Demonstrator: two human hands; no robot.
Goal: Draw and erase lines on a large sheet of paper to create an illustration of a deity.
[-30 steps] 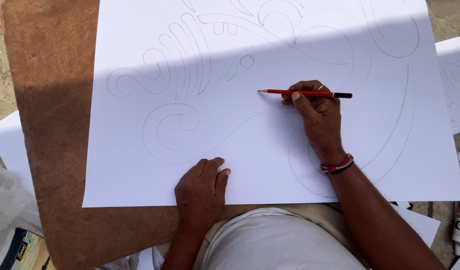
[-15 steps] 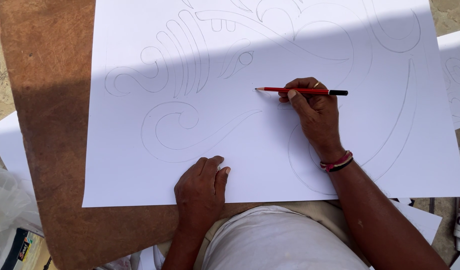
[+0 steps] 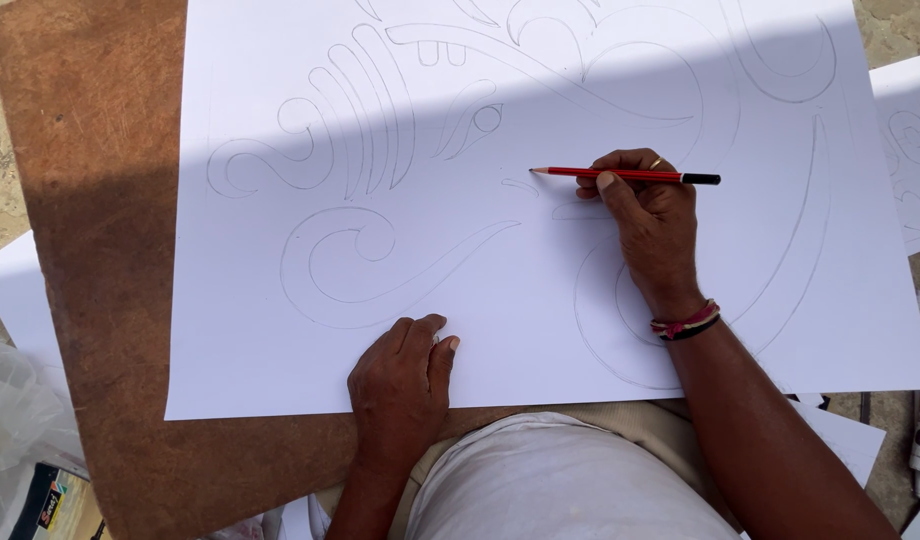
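The left hand (image 3: 400,385) lies flat, fingers together, on the near edge of the white sheet (image 3: 280,360). The right hand (image 3: 648,215) pinches a red pencil (image 3: 625,175), which sticks out leftward from the fingertips, over the paper's pencilled curves.

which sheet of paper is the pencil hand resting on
The right hand with the red pencil rests on the big white sheet bearing scroll outlines; other sheets peek out at the edges.
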